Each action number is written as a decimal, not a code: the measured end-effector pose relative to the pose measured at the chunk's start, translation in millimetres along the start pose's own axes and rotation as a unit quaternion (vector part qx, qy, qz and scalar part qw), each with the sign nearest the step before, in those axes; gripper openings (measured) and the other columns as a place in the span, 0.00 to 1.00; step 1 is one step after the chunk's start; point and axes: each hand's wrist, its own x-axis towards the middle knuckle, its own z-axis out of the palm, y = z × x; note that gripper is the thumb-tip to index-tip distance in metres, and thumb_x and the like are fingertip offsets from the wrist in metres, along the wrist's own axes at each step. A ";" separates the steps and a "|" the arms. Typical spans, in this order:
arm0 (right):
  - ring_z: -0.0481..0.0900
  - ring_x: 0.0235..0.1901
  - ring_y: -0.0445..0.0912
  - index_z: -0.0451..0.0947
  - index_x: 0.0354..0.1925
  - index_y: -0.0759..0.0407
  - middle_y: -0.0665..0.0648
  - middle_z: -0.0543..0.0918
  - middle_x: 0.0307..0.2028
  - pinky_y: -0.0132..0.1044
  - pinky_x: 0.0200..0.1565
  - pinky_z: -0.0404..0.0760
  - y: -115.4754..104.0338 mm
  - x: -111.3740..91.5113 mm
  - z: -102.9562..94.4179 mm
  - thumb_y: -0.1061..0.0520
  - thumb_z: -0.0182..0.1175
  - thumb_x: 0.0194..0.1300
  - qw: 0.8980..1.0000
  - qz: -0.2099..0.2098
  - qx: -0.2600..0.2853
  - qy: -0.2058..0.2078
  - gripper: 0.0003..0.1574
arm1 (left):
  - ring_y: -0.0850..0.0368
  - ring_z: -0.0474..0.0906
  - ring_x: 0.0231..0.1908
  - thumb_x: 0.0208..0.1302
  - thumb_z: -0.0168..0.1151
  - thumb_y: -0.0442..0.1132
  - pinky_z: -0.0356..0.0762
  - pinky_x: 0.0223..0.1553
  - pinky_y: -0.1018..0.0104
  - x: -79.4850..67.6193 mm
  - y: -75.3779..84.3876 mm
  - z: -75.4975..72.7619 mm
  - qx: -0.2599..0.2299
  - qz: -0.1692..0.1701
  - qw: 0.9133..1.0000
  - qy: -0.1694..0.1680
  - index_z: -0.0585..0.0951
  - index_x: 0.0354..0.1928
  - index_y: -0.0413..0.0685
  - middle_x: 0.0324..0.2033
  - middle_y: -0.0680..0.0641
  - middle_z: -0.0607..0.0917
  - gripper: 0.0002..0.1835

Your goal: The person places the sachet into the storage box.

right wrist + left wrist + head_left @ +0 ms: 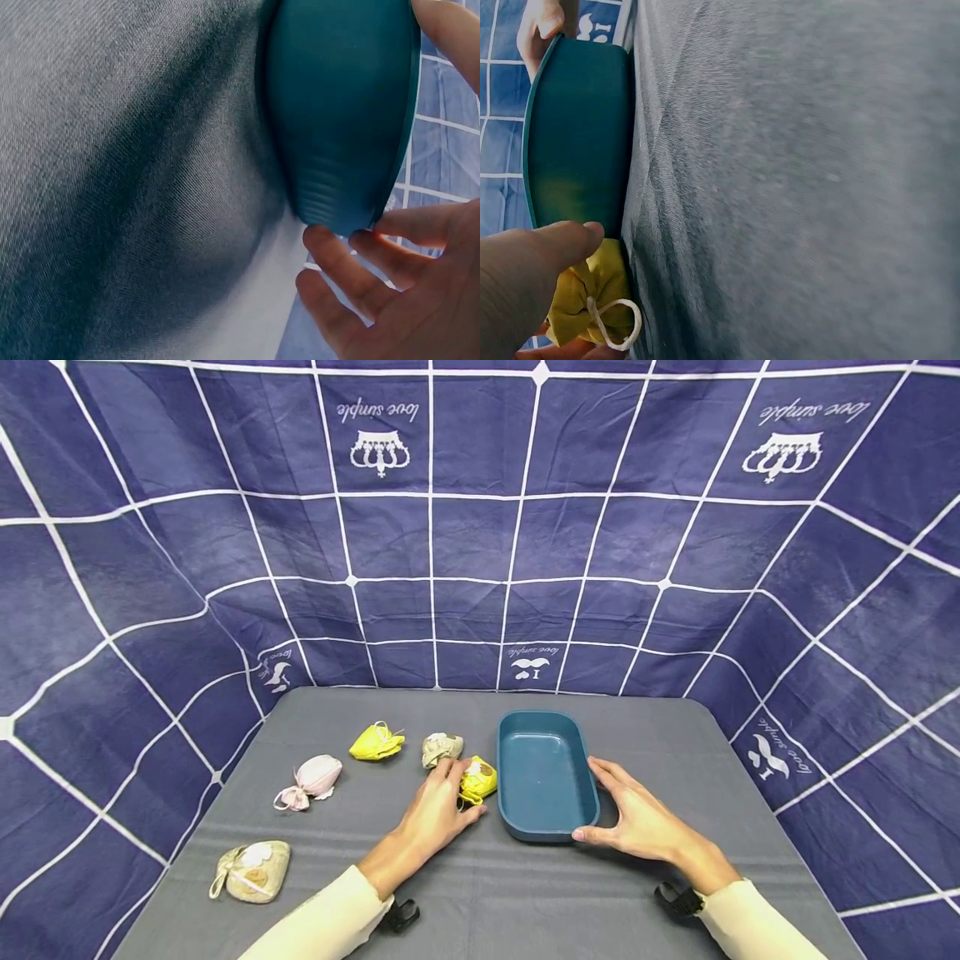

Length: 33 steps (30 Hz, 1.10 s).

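Evidently, both your hands were low over the grey cloth-covered counter (525, 893). Your left hand (435, 810) was at the bright yellow fabric drawstring pouch (483, 779), thumb on the near side, fingers on the far left side. The pouch lay between them; whether you had it pinched, I could not tell. It sat on the counter just beside the left wall of the teal-blue, round-cornered rectangular tray (536, 777); touching or not was unclear. The left wrist view showed its gathered neck and a white cord loop (638, 324) hanging from it.

Your right hand (648, 818) held the tray at its right side: thumb at the near right corner, the other fingers spread and lightly bent against the outer wall. The tray stood upright and lengthwise, pointing away from you.

Just beyond your left fingertips, a beige cloth pouch (441, 748) lay partly hidden by them. Farther left, three others, well apart: a second yellow pouch (377, 743) toward the back, a pale pink pouch (318, 775) with a tied neck, and a larger tan woven pouch (258, 871) nearest you, bearing a white patch. Navy cloth with white grid lines (480, 539) walled the back and sides. You wore cream sleeves (322, 914), a black strap (678, 897) showing near the right cuff.
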 end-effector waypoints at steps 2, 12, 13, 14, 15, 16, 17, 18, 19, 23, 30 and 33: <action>0.78 0.82 0.67 0.65 0.88 0.70 0.67 0.72 0.86 0.69 0.78 0.79 0.4 -0.9 0.4 0.23 0.86 0.59 1.000 0.003 -0.002 0.003 0.81 | 0.39 0.92 0.59 0.59 0.94 0.42 0.92 0.62 0.44 3.5 2.2 2.7 -0.006 -0.008 1.000 -0.001 0.83 0.72 0.37 0.61 0.37 0.87 0.42; 0.77 0.82 0.66 0.66 0.88 0.68 0.66 0.72 0.87 0.70 0.78 0.79 0.2 -4.3 4.2 0.23 0.86 0.59 1.000 -0.007 -0.003 0.015 0.80 | 0.37 0.93 0.53 0.59 0.93 0.37 0.94 0.57 0.42 8.5 4.1 9.7 -0.017 -0.030 0.999 0.005 0.83 0.65 0.36 0.56 0.36 0.88 0.36; 0.77 0.82 0.66 0.66 0.88 0.68 0.66 0.72 0.87 0.70 0.77 0.79 0.0 -3.9 4.2 0.23 0.86 0.59 1.000 -0.009 -0.002 0.015 0.80 | 0.37 0.94 0.53 0.59 0.93 0.36 0.94 0.57 0.42 8.8 3.6 9.7 -0.017 -0.030 0.999 0.009 0.83 0.64 0.36 0.55 0.36 0.88 0.35; 0.77 0.82 0.66 0.66 0.88 0.67 0.66 0.72 0.87 0.70 0.77 0.80 -0.5 -3.5 4.0 0.23 0.86 0.59 1.000 -0.008 -0.004 0.014 0.79 | 0.38 0.94 0.52 0.58 0.92 0.35 0.93 0.56 0.42 9.1 3.3 9.4 -0.019 -0.030 0.999 0.013 0.84 0.63 0.36 0.55 0.36 0.88 0.34; 0.77 0.82 0.66 0.66 0.88 0.67 0.66 0.72 0.87 0.70 0.77 0.80 -0.8 -3.3 3.9 0.23 0.85 0.59 1.000 -0.007 -0.006 0.014 0.79 | 0.38 0.94 0.52 0.58 0.92 0.34 0.93 0.56 0.42 9.6 3.0 9.4 -0.020 -0.030 0.999 0.016 0.84 0.62 0.37 0.55 0.37 0.89 0.33; 0.78 0.82 0.66 0.66 0.88 0.67 0.66 0.72 0.87 0.70 0.77 0.80 -1.2 -3.4 3.6 0.23 0.85 0.60 1.000 -0.008 -0.007 0.013 0.79 | 0.38 0.94 0.51 0.58 0.91 0.33 0.93 0.56 0.42 9.9 2.8 9.6 -0.020 -0.030 0.999 0.018 0.84 0.62 0.37 0.54 0.37 0.89 0.33; 0.78 0.82 0.66 0.67 0.88 0.67 0.66 0.72 0.87 0.70 0.76 0.80 -1.7 -3.6 3.1 0.23 0.85 0.59 1.000 -0.007 -0.008 0.013 0.79 | 0.39 0.94 0.51 0.57 0.91 0.32 0.94 0.55 0.42 10.4 2.4 10.0 -0.022 -0.029 0.999 0.019 0.84 0.61 0.37 0.54 0.38 0.89 0.32; 0.78 0.82 0.67 0.67 0.87 0.67 0.66 0.72 0.87 0.70 0.76 0.81 -2.0 -4.1 2.6 0.23 0.86 0.59 1.000 -0.005 -0.009 0.013 0.79 | 0.39 0.94 0.51 0.57 0.90 0.32 0.93 0.55 0.42 10.7 2.1 10.7 -0.025 -0.027 0.999 0.019 0.84 0.61 0.37 0.54 0.38 0.90 0.32; 0.78 0.81 0.67 0.67 0.87 0.67 0.66 0.73 0.86 0.71 0.76 0.81 -2.5 -4.6 1.9 0.23 0.86 0.59 1.000 -0.003 -0.010 0.013 0.79 | 0.39 0.94 0.51 0.57 0.90 0.31 0.93 0.55 0.43 10.8 1.9 11.4 -0.028 -0.026 0.999 0.020 0.84 0.61 0.37 0.54 0.38 0.90 0.31; 0.78 0.82 0.66 0.67 0.88 0.66 0.65 0.72 0.87 0.70 0.75 0.82 -4.5 -5.4 -0.5 0.22 0.85 0.59 1.000 0.007 -0.013 0.005 0.79 | 0.39 0.93 0.51 0.56 0.88 0.29 0.93 0.55 0.43 11.9 1.3 11.7 -0.034 -0.016 0.999 0.030 0.85 0.61 0.38 0.53 0.37 0.90 0.31; 0.79 0.81 0.66 0.68 0.87 0.67 0.64 0.71 0.88 0.70 0.74 0.83 -5.2 -1.8 -1.2 0.22 0.85 0.59 1.000 -0.002 -0.017 0.005 0.78 | 0.41 0.91 0.54 0.55 0.85 0.30 0.92 0.58 0.43 16.2 0.8 -1.9 -0.035 -0.008 0.998 0.043 0.86 0.62 0.43 0.54 0.40 0.90 0.31; 0.80 0.81 0.66 0.69 0.87 0.67 0.64 0.71 0.88 0.69 0.74 0.83 -5.3 -1.2 -1.8 0.23 0.85 0.59 1.000 -0.007 -0.022 0.005 0.78 | 0.41 0.90 0.56 0.55 0.84 0.31 0.91 0.60 0.43 20.3 1.3 -9.8 -0.041 -0.003 0.998 0.051 0.87 0.64 0.45 0.55 0.41 0.91 0.31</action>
